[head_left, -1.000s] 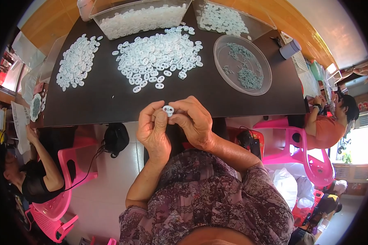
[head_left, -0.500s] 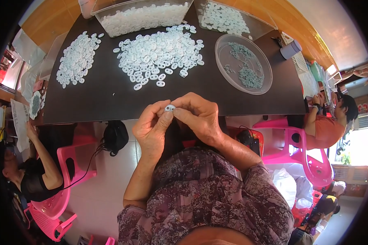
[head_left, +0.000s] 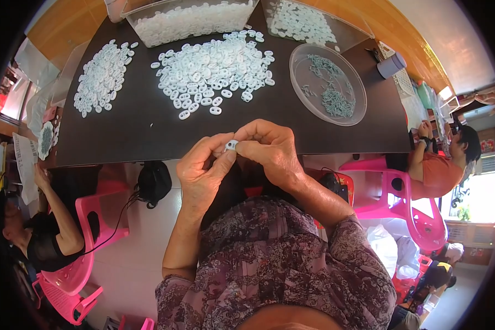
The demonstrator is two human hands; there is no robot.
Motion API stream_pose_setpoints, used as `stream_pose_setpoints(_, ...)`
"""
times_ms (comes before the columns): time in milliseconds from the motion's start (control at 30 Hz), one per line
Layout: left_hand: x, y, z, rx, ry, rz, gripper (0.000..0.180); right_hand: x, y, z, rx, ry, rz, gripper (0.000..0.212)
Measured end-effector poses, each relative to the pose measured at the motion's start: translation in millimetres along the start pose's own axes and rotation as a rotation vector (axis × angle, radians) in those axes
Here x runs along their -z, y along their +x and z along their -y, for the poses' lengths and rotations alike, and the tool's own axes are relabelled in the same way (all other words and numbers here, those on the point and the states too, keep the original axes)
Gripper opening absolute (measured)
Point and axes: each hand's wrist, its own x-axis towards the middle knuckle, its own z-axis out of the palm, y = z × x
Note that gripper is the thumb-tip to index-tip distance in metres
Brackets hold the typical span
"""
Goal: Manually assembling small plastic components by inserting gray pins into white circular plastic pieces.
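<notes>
Both of my hands meet over the near edge of the dark table. My left hand and my right hand pinch one small white oval plastic piece between their fingertips. Beyond them on the table lies a big heap of the same white pieces. A second, thinner heap of white pieces lies at the far left. A round clear dish at the right holds small grey-green parts.
Two clear bins of white pieces stand along the far edge. Another person sits on a pink chair at my left, another at the right on a pink chair. A black bag hangs under the table.
My hands have turned the white piece between the fingertips and shifted slightly up and right. The heaps and the dish have not moved.
</notes>
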Motion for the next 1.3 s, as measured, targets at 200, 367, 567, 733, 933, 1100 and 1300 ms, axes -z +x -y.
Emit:
stream_pose_setpoints(200, 0, 3, -3, 0.023, 0.002, 0.017, 0.026, 2, 1, 0, 0.009, -0.005, 0.013, 0.007)
stream_pose_setpoints(367, 0, 5, -6, 0.075, -0.033, 0.02, 0.03, 4, 1, -2, 0.059, 0.01, 0.039, 0.01)
stream_pose_setpoints(567, 6, 6, -1, 0.063, -0.057, 0.055, 0.027, 4, 1, -6, 0.089, -0.044, 0.035, 0.009)
stream_pose_setpoints(733, 6, 3, 4, 0.039, -0.164, 0.043, 0.029, 0, -2, -4, 0.129, -0.088, 0.038, 0.009)
stream_pose_setpoints(933, 9, 1, 5, -0.008, -0.081, 0.026, 0.026, -5, -4, 0, 0.197, -0.06, 0.055, 0.011)
stream_pose_setpoints(1100, 6, -2, 6, -0.061, -0.045, -0.014, 0.024, -6, -5, -4, 0.207, -0.059, 0.068, 0.013)
stream_pose_setpoints(1300, -3, -8, 4, -0.087, -0.122, -0.116, 0.024, -6, -6, -10, 0.282, -0.231, 0.08, 0.018)
